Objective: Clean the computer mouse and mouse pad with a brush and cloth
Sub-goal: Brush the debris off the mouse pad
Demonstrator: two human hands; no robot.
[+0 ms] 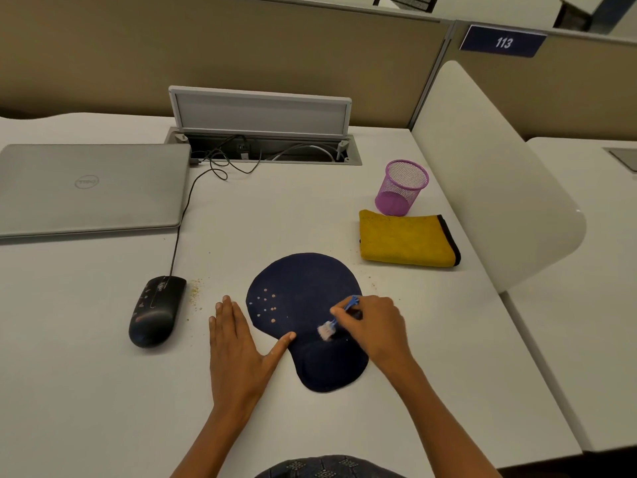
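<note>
Pinching the light brush [336, 320] by its thin handle, my right grip [372, 326] sweeps the soft, floppy mouse pad [303, 288]; my left grip [238, 343] lies spread flat on the bench [103, 374], thumb pinning the pad's edge.

"113" on blue partition sign [502, 41]; seemingly "Dell" on laptop lid [87, 182].

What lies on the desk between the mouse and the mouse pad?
In the head view, the left hand lies flat between the mouse and mouse pad, thumb touching the pad; crumbs lie beside the mouse.
</note>
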